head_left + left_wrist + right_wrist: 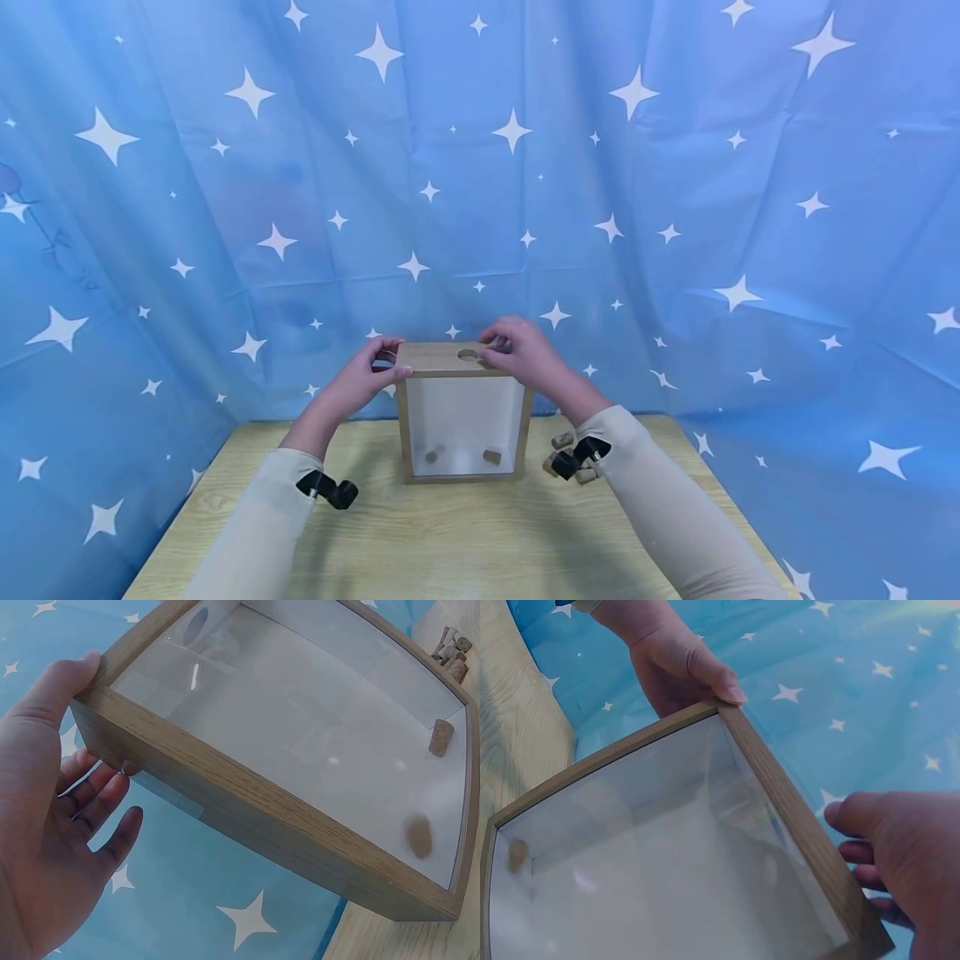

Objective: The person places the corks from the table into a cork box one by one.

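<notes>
A wooden shadow box [463,478] with a clear front stands upright on the table, a round hole [468,355] in its top. My left hand [367,371] grips the top left corner, thumb on the front edge and fingertips behind, as the left wrist view [60,787] shows. Over the top right, beside the hole, is my right hand [521,354], its fingers loosely bent with nothing visible between them. Inside, one cork [492,457] lies at the bottom right. A second cork [418,836], blurred, is low on the left side.
Several loose corks [562,440] lie on the table [450,533] just right of the box, partly hidden by the right wrist's black camera mount [577,457]. A blue curtain with white stars [480,208] hangs close behind the box.
</notes>
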A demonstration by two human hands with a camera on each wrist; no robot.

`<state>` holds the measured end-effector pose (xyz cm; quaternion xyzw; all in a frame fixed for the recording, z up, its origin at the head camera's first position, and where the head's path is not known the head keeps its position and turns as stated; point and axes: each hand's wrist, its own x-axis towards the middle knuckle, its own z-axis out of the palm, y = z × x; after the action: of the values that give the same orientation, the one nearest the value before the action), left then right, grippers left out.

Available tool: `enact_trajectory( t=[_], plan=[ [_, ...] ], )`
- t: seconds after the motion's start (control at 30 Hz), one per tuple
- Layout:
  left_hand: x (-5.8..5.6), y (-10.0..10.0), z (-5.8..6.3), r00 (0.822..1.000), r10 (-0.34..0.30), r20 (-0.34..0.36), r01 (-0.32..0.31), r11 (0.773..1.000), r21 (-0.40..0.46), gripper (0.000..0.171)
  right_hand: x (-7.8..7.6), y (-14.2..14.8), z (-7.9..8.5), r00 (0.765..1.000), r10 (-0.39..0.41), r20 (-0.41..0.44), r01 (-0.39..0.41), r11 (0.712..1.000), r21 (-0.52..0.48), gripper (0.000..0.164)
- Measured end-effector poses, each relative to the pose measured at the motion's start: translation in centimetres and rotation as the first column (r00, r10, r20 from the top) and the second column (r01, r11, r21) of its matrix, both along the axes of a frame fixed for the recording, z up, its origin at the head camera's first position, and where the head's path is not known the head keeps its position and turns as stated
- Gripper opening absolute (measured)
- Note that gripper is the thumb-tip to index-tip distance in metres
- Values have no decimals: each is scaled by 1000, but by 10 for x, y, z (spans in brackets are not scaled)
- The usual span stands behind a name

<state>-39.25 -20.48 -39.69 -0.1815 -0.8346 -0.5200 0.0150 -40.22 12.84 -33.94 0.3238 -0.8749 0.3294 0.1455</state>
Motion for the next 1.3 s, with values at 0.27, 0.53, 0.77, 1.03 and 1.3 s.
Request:
enact_trajectory(
  t=[0.27, 0.53, 0.77, 1.03, 1.3],
  plan=[
    [-1, 0, 0, 1000, 0, 1, 0, 1000, -7, 76, 11, 27, -2, 999, -25, -27, 22, 996, -88, 12],
    [-2, -2, -1, 1000, 5, 0, -5, 1000, -1, 76, 27, 58, -5, 995, -74, -73, 61, 984, -170, 12],
    [-1, -4, -2, 1000, 2, 7, -2, 1000, 14, 76, 34, 83, -21, 990, -112, -85, 94, 977, -194, 8],
    [-1, -4, -5, 1000, 16, -22, -15, 1000, 23, 74, 44, 115, -55, 985, -165, 56, 173, 970, -173, 8],
    [0, 0, -5, 1000, 5, -28, -4, 999, 41, 74, 58, 145, -103, 956, -192, 223, 235, 954, -187, 12]
  ],
)
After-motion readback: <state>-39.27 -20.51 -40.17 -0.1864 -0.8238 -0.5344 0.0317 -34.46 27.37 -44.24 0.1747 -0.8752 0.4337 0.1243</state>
